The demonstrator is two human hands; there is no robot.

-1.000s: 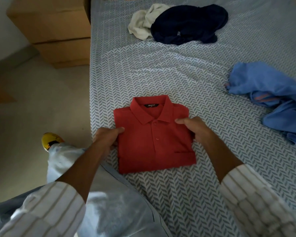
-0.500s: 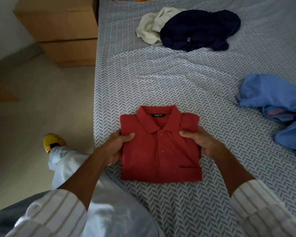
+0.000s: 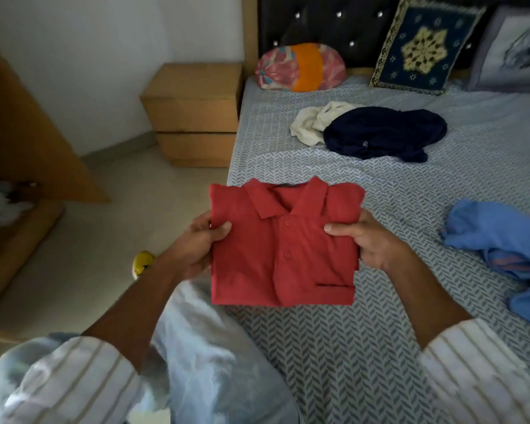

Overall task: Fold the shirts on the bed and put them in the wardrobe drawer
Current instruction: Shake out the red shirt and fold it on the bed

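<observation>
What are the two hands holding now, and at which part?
The folded red polo shirt: left hand grips its left edge, right hand its right edge.

bed [image 3: 380, 347] | on it: navy shirt [image 3: 386, 133]; cream shirt [image 3: 312, 123]; blue shirt [image 3: 502, 237]; pillows [image 3: 424, 47]

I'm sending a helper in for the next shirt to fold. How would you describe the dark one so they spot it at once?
On the bed, look toward the headboard. The navy shirt lies crumpled there, overlapping a cream garment; it is the darkest garment on the bed.
</observation>
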